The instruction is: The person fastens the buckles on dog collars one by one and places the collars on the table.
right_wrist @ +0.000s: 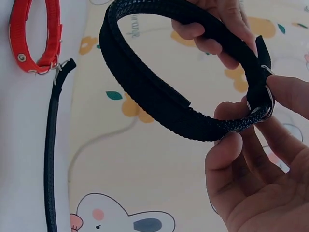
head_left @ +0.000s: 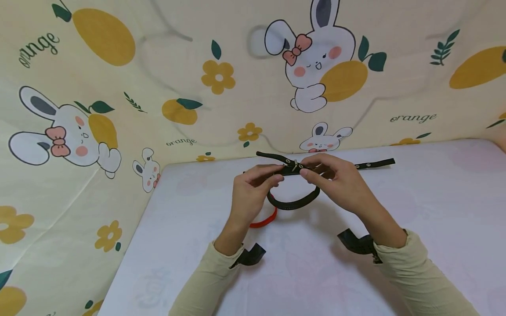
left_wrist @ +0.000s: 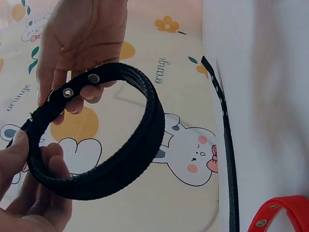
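1. White table (head_left: 435, 228) spread before the rabbit-and-orange print backdrop (head_left: 118, 87); all else placed relative to the table.
2. Black collar (head_left: 294, 202) held up above the table's far middle, already curled into a loop, strap end fed to the metal buckle (right_wrist: 263, 99) at the top; judged mid-fastening, loop formed, buckle apparently not yet settled and the free tail not tucked.
3. Left hand (head_left: 253, 188) above the table, left of the buckle, fingers curled round the strap and thumb pressed on its outer face.
4. Right hand (head_left: 340, 180) above the table, right of the buckle, thumb and forefinger pinching the strap at the metal ring, other fingers loosely bent beneath.
5. Collar's look: woven black webbing, doubled thickness along the lower arc, two silver eyelets (left_wrist: 81, 85) near one end.
6. Second black strap (head_left: 375, 164) lying flat on the table's far edge, studded with eyelets.
7. Red collar (head_left: 264, 220) lying on the table below the left hand, partly hidden.
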The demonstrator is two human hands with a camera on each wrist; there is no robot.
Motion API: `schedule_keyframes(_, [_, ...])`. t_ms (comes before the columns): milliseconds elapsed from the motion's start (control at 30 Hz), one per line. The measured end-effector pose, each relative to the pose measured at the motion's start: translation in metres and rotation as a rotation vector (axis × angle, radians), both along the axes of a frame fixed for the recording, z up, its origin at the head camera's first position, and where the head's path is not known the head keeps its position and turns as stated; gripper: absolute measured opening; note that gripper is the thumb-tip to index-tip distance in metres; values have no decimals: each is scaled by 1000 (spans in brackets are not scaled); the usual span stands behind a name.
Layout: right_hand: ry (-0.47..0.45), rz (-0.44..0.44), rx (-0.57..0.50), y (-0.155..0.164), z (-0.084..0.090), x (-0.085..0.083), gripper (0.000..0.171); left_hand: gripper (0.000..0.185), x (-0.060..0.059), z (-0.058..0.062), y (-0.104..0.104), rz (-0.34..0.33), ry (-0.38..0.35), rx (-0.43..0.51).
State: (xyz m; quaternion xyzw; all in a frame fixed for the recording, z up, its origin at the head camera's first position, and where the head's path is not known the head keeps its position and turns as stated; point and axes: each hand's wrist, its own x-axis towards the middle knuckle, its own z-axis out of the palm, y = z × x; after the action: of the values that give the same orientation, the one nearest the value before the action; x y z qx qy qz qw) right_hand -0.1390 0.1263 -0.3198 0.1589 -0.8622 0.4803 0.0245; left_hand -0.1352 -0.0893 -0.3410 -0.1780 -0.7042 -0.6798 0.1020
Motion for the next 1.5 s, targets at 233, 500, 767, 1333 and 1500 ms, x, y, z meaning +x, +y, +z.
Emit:
schedule_keyframes(233, [-23, 0, 2, 0, 1, 1, 24, 25, 0, 0, 1, 2, 45, 1])
schedule_keyframes(500, [-3, -1, 3, -1, 2, 2, 23, 25, 2, 0, 2, 21, 35, -11])
schedule_keyframes(767, [5, 8, 11, -1, 1, 2, 23, 24, 3, 0, 4, 60, 68, -75])
schedule_keyframes(1333, [58, 87, -45, 11, -1, -6, 30, 38, -2, 2, -1, 21, -201, -107])
schedule_keyframes(1500, [64, 87, -42, 12, -3, -7, 33, 29, -3, 1, -1, 87, -220, -94])
